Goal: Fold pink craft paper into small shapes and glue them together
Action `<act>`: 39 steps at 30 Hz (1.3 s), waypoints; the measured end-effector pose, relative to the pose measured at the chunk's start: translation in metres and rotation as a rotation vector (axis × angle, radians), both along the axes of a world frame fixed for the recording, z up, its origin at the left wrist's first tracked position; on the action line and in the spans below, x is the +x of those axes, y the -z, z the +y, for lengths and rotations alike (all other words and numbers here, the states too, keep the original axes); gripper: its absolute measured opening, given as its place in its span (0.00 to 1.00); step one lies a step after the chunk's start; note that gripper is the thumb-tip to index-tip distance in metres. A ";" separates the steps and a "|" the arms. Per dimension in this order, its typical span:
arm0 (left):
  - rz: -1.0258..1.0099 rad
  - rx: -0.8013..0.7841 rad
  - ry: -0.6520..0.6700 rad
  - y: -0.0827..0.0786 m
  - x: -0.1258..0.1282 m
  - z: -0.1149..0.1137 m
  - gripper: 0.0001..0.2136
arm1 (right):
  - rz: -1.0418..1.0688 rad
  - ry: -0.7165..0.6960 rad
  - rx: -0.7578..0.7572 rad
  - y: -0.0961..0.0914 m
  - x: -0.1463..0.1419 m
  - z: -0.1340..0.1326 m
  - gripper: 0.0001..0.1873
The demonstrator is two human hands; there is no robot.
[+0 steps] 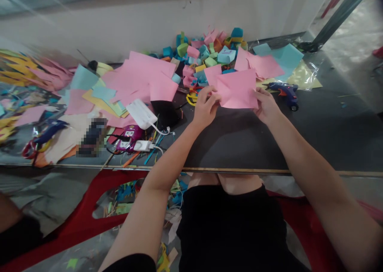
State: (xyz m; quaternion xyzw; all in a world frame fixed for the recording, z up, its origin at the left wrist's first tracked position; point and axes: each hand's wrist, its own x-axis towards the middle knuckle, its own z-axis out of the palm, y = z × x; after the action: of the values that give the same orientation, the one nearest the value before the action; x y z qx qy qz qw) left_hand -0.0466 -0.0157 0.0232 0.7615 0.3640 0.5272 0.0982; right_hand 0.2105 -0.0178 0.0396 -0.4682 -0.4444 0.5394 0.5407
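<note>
Between my two hands, raised a little over the dark table, is a sheet of pink paper (237,89) with light creases. My left hand (206,106) pinches its left edge between thumb and fingers. At the opposite edge, my right hand (265,105) grips the sheet near its lower right corner. Behind the paper lie more pink sheets (263,64) and a heap of small folded paper pieces (206,52) in several colours. A pair of yellow-handled scissors (191,99) lies just beyond my left hand, partly hidden. Right of my right hand rests a blue glue gun (285,94).
On the left are stacked pink sheets (140,74), a white power bank (141,114), a purple power strip (129,138), a pixelated dark object (92,138) and another glue gun (50,131). Paper scraps litter the floor. Part of another person (18,228) shows at lower left.
</note>
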 end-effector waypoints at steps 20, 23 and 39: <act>-0.429 -0.518 0.251 0.028 0.008 0.019 0.28 | 0.024 -0.024 0.236 0.009 -0.024 -0.008 0.30; -0.405 -0.539 0.221 0.024 0.009 0.013 0.22 | 0.017 -0.046 0.198 0.006 -0.024 -0.009 0.28; -0.449 -0.804 0.256 -0.002 0.007 -0.003 0.06 | -0.157 -0.193 0.088 -0.002 -0.018 -0.017 0.29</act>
State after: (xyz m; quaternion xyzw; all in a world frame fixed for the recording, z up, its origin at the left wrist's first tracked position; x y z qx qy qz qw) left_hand -0.0397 -0.0184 0.0248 0.5693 0.4120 0.4798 0.5253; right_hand 0.1930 -0.0351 0.0414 -0.4398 -0.5517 0.5305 0.4699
